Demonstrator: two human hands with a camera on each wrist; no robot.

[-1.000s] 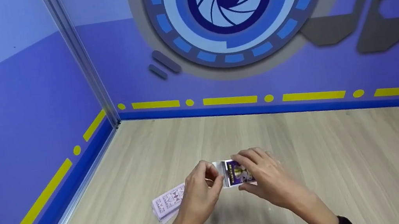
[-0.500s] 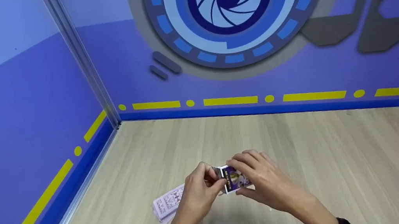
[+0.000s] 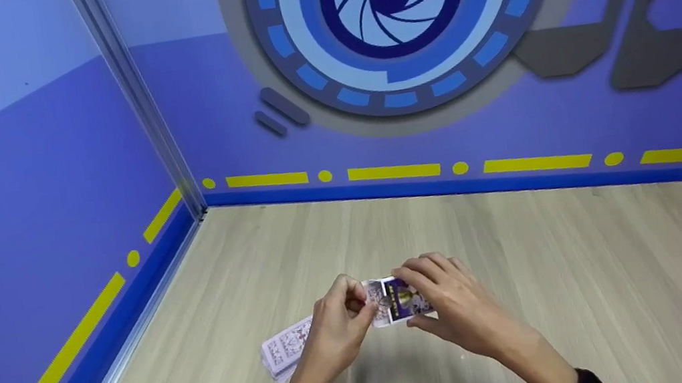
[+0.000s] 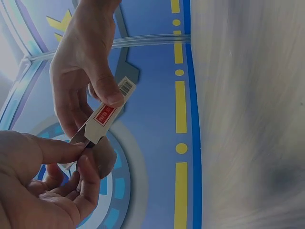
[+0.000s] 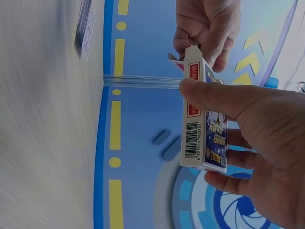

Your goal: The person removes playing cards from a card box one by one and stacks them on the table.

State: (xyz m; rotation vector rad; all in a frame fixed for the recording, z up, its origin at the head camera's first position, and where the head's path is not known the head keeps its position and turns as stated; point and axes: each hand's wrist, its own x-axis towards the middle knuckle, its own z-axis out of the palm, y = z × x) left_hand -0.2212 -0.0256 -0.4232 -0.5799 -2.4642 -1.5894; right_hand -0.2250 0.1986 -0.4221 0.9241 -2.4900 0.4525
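My right hand (image 3: 455, 296) holds a small playing-card box (image 3: 407, 296), thumb on its narrow side and fingers on the opposite one. The box is white-edged with a purple picture face; a barcode and a red label show on its side in the right wrist view. Its open end faces my left hand (image 3: 338, 327). A patterned playing card (image 3: 378, 301) sticks out there, and my left thumb and forefinger pinch its edge. In the left wrist view, a grey flap (image 4: 106, 157) stands out beside my fingertips. The box's inside is hidden.
A stack of pale purple-patterned playing cards (image 3: 287, 348) lies on the wooden table (image 3: 525, 245), left of my left forearm and partly covered by it. Blue printed panels (image 3: 221, 115) stand at the back and left, joined by a metal corner post (image 3: 142, 106).
The box tipped toward me half a second ago and has tilted back. A patterned card now shows at its mouth where a plain grey flap showed earlier. The card stack stayed put.
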